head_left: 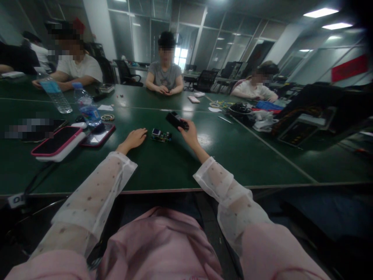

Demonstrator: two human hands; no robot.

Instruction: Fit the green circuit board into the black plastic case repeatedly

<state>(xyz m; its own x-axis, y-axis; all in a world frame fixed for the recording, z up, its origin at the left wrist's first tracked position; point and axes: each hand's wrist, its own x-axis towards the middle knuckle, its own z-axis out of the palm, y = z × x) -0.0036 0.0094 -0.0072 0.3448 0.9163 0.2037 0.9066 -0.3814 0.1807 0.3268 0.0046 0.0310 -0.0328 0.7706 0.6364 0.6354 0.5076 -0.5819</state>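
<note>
On the green table (163, 171) lies a small circuit board (161, 135) with a little screen at its left end. My left hand (135, 139) rests on the table just left of the board, palm down, fingers stretched out and holding nothing. My right hand (189, 133) grips a black rectangular object (175, 119) by its right end. That object is raised and tilted over the table, behind and to the right of the board, apart from it.
Phones, one in a pink case (60, 140), lie at the left near two water bottles (89, 107). A silver pen (225, 120), cables (240, 109) and white plastic bags (264, 119) are at the right. Several people sit around the table.
</note>
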